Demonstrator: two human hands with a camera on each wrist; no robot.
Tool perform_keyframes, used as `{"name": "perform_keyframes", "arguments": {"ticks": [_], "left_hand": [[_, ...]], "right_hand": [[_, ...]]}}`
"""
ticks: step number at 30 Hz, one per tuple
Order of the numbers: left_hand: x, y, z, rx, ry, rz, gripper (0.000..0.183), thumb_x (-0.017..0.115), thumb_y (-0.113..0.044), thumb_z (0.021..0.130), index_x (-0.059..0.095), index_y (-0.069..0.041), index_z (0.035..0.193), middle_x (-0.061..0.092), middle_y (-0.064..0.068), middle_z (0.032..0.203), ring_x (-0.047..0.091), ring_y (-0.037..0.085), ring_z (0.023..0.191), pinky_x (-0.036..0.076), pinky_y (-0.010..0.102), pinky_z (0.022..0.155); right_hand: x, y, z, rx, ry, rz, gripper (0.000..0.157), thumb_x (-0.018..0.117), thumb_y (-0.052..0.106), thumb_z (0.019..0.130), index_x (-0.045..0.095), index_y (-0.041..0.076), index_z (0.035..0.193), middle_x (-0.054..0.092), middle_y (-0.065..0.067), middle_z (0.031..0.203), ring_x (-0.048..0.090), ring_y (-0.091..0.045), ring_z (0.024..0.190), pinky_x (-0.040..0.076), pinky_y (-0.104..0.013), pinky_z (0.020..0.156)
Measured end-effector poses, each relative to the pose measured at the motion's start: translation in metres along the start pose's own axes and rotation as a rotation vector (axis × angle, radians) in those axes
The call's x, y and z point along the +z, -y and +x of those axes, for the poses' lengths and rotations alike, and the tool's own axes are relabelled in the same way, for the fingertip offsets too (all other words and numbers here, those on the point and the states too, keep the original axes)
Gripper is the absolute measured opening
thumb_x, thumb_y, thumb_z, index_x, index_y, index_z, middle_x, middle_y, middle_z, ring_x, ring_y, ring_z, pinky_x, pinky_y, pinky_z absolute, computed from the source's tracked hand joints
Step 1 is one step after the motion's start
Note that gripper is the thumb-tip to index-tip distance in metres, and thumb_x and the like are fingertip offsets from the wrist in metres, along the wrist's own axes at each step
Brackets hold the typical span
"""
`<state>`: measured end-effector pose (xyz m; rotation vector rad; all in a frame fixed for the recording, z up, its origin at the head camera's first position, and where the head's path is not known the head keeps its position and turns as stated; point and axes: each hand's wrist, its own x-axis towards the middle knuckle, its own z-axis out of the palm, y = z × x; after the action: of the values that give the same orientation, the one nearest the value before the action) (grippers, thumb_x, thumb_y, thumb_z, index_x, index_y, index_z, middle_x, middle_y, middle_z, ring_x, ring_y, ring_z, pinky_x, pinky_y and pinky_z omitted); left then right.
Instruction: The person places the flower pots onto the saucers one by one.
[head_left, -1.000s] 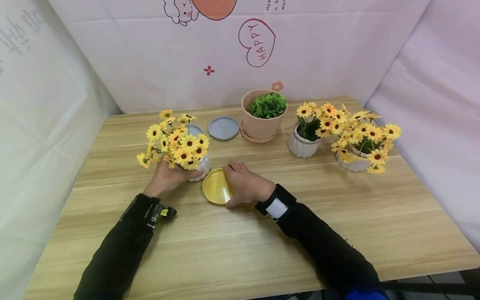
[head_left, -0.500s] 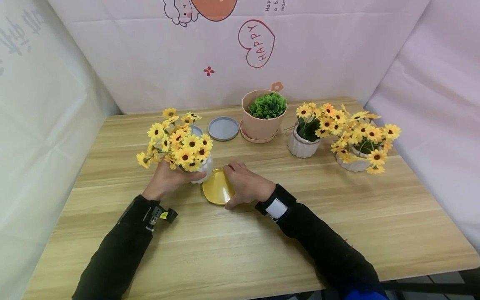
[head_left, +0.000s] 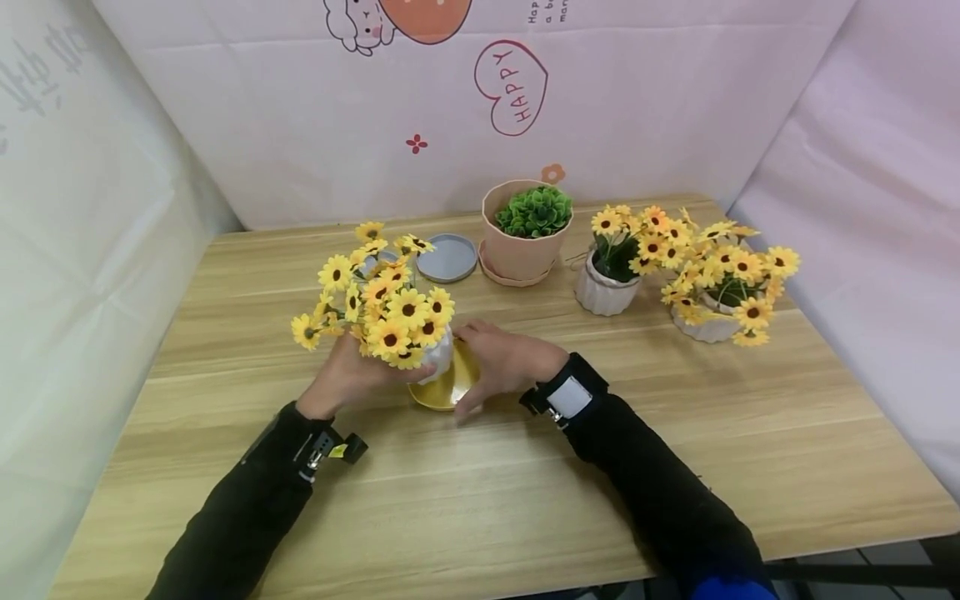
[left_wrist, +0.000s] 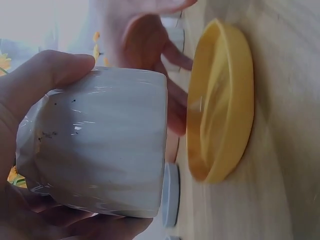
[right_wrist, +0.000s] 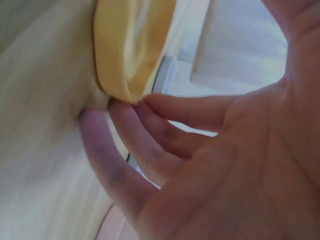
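My left hand grips a white fluted flowerpot with yellow daisy-like flowers. The pot is held slightly above a shallow yellow saucer; in the left wrist view a gap separates its base from the saucer's rim. My right hand is at the saucer's right side. In the right wrist view, its fingertips touch or nearly touch the edge of the yellow saucer, while the thumb stands away from it. The flowers hide part of my left hand in the head view.
Two grey-blue saucers lie at the back, one partly behind the flowers. A pink pot with a green plant stands on a pink saucer. Two more white flowerpots with yellow flowers are on the right of the wooden table.
My left hand has carried the flowerpot rightward and nearer, over the yellow saucer. The right hand has shifted slightly right, loosening from the saucer, which stays about in place.
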<state>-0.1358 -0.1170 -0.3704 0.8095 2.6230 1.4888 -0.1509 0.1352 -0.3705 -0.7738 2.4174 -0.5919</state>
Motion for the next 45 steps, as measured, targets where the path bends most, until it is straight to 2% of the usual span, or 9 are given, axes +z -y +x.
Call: {"name": "perform_keyframes", "arguments": {"ticks": [5, 9, 13, 19, 23, 29, 38, 42, 45], "left_hand": [[0.01, 0.001, -0.004, -0.032, 0.039, -0.1, 0.095, 0.097, -0.01, 0.072, 0.046, -0.011, 0.152, 0.059, 0.008, 0.146, 0.056, 0.027, 0.139, 0.041, 0.05, 0.122], [0.016, 0.002, -0.006, -0.107, 0.071, -0.057, 0.089, 0.098, -0.017, 0.072, 0.051, -0.011, 0.147, 0.064, 0.009, 0.142, 0.061, 0.029, 0.134, 0.047, 0.051, 0.118], [0.021, 0.003, -0.008, -0.176, 0.096, -0.058, 0.09, 0.099, -0.017, 0.07, 0.052, -0.011, 0.148, 0.064, 0.009, 0.143, 0.06, 0.031, 0.136, 0.047, 0.051, 0.119], [0.028, 0.005, -0.008, -0.152, 0.119, -0.097, 0.091, 0.097, -0.014, 0.071, 0.052, -0.011, 0.149, 0.063, 0.009, 0.144, 0.059, 0.03, 0.136, 0.046, 0.051, 0.119], [0.03, 0.004, -0.007, -0.151, 0.136, -0.118, 0.083, 0.095, -0.014, 0.073, 0.055, -0.012, 0.145, 0.065, 0.007, 0.139, 0.062, 0.026, 0.131, 0.049, 0.048, 0.116], [0.033, 0.003, -0.005, -0.159, 0.148, -0.066, 0.078, 0.093, -0.017, 0.076, 0.055, -0.011, 0.143, 0.065, 0.006, 0.135, 0.063, 0.025, 0.127, 0.051, 0.047, 0.114], [0.03, 0.005, -0.01, -0.126, 0.16, -0.104, 0.079, 0.091, -0.009, 0.079, 0.052, -0.006, 0.147, 0.062, 0.013, 0.142, 0.059, 0.031, 0.135, 0.046, 0.049, 0.118], [0.033, 0.003, -0.011, -0.118, 0.191, -0.12, 0.082, 0.092, -0.008, 0.078, 0.049, -0.009, 0.148, 0.06, 0.01, 0.143, 0.057, 0.028, 0.136, 0.045, 0.05, 0.119], [0.036, 0.001, -0.011, -0.098, 0.202, -0.08, 0.083, 0.092, -0.01, 0.079, 0.048, -0.012, 0.149, 0.058, 0.008, 0.143, 0.055, 0.027, 0.137, 0.043, 0.05, 0.121]], "right_hand": [[-0.009, -0.003, -0.006, -0.046, 0.001, 0.033, 0.11, 0.093, 0.044, 0.079, 0.031, 0.01, 0.164, 0.044, -0.01, 0.161, 0.045, -0.023, 0.146, 0.037, -0.041, 0.127], [-0.015, -0.002, -0.011, -0.091, 0.005, 0.056, 0.106, 0.094, 0.037, 0.08, 0.031, 0.018, 0.164, 0.042, -0.004, 0.163, 0.042, -0.019, 0.15, 0.033, -0.041, 0.129], [-0.018, 0.001, -0.014, -0.178, -0.009, 0.071, 0.107, 0.095, 0.031, 0.08, 0.03, 0.018, 0.164, 0.038, -0.002, 0.167, 0.035, -0.018, 0.156, 0.029, -0.04, 0.132], [-0.017, 0.007, -0.013, -0.281, -0.086, 0.109, 0.111, 0.1, 0.02, 0.071, 0.036, 0.015, 0.162, 0.04, -0.005, 0.164, 0.039, -0.021, 0.153, 0.028, -0.043, 0.131], [-0.015, 0.012, -0.016, -0.225, -0.111, 0.116, 0.121, 0.101, 0.02, 0.069, 0.028, 0.012, 0.165, 0.041, -0.008, 0.164, 0.042, -0.025, 0.149, 0.035, -0.045, 0.128], [-0.013, 0.017, -0.018, -0.19, -0.121, 0.127, 0.124, 0.101, 0.021, 0.07, 0.022, 0.014, 0.166, 0.043, -0.011, 0.16, 0.045, -0.028, 0.14, 0.043, -0.046, 0.121], [-0.006, 0.023, -0.015, -0.259, -0.117, 0.163, 0.127, 0.099, 0.009, 0.069, 0.018, 0.015, 0.168, 0.033, -0.005, 0.171, 0.036, -0.023, 0.156, 0.03, -0.042, 0.131], [-0.002, 0.024, -0.013, -0.266, -0.112, 0.184, 0.126, 0.097, 0.005, 0.07, 0.018, 0.011, 0.168, 0.029, -0.008, 0.173, 0.034, -0.023, 0.157, 0.029, -0.041, 0.132], [0.001, 0.024, -0.011, -0.255, -0.118, 0.189, 0.128, 0.097, 0.004, 0.07, 0.016, 0.009, 0.168, 0.026, -0.011, 0.173, 0.033, -0.026, 0.158, 0.028, -0.043, 0.132]]}}
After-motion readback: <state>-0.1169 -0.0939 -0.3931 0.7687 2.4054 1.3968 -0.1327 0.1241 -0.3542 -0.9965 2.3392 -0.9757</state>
